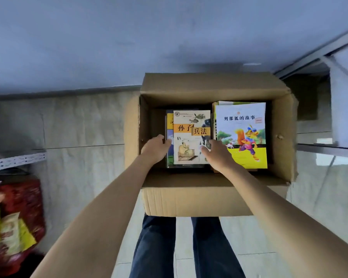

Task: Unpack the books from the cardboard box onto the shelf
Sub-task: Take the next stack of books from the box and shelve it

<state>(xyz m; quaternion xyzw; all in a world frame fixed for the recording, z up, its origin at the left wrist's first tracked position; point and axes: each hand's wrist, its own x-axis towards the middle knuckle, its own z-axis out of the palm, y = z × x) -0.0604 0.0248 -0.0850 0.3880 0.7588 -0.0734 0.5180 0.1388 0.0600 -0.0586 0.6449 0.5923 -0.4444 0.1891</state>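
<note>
Fingers: our left hand [156, 148] and right hand [215, 155] clasp opposite sides of the cream book [191, 137] | Position: on the left pile inside the cardboard box [189, 199], beside the fox book [242, 135] | Risk: we judge books underneath may lift and drop; shelf [16, 160] well left.

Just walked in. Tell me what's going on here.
A person is standing over an open cardboard box on the floor, reaching in with both arms. The left hand and right hand are pressed against opposite sides of the left stack of books, topped by a cream-covered one. A second stack, with a cartoon fox cover, lies untouched beside it. Nothing looks lifted out yet. Metal shelving shows at the frame's edges.
</note>
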